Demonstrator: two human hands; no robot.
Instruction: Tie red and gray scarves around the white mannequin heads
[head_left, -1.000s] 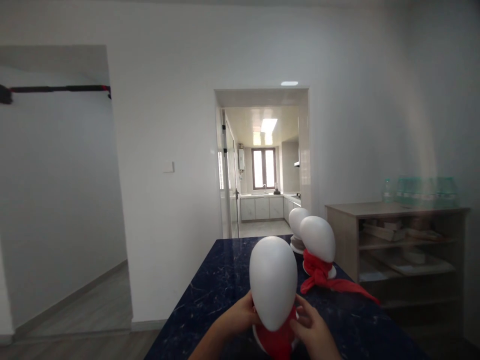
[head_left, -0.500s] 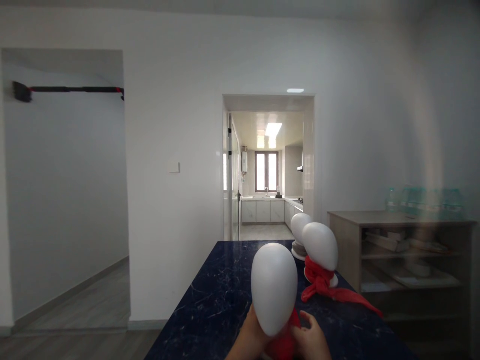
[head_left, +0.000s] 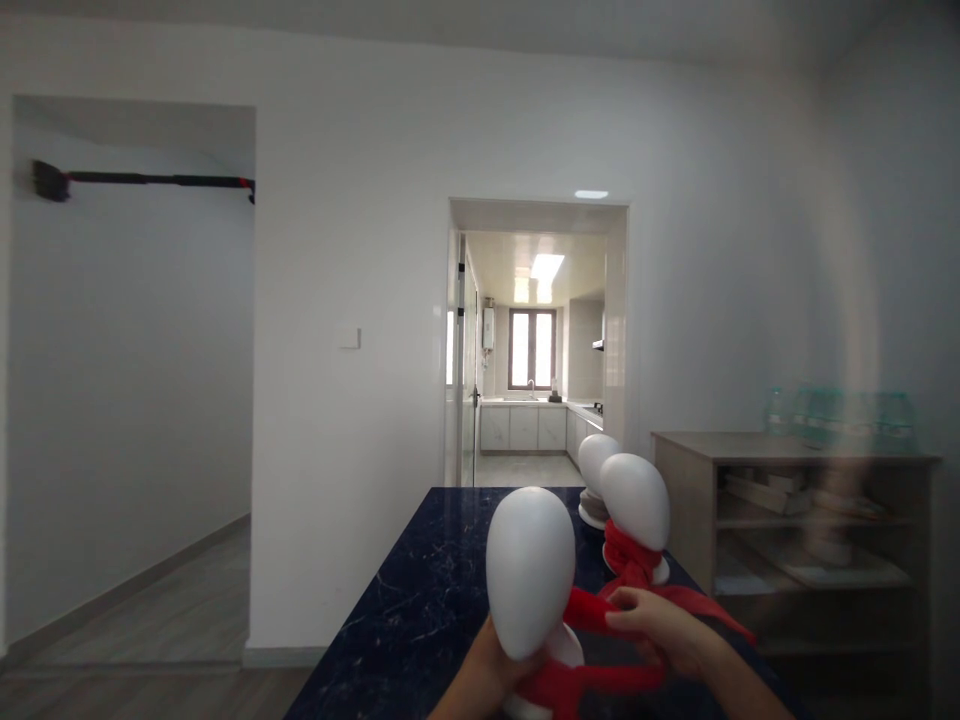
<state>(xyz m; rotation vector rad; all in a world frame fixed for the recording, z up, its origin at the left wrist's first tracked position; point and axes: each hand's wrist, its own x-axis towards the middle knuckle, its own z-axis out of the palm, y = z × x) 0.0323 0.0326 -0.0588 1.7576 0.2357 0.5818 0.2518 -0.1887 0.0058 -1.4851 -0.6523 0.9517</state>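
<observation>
A white featureless mannequin head stands near the front of the dark blue marble table. A red scarf is wrapped around its neck. My left hand sits at the neck's left side, fingers mostly hidden behind the head. My right hand is closed on an end of the red scarf, pulled out to the right of the head. Behind stand a second white head with a tied red scarf and a third bare white head.
A wooden shelf unit with papers and green-capped bottles stands right of the table. A doorway behind the table opens into a kitchen. Another opening at left has a red and black bar across it.
My right hand moved from the neck out to the right, drawing a scarf end with it. The view shifted slightly and the near head sits a little further left.
</observation>
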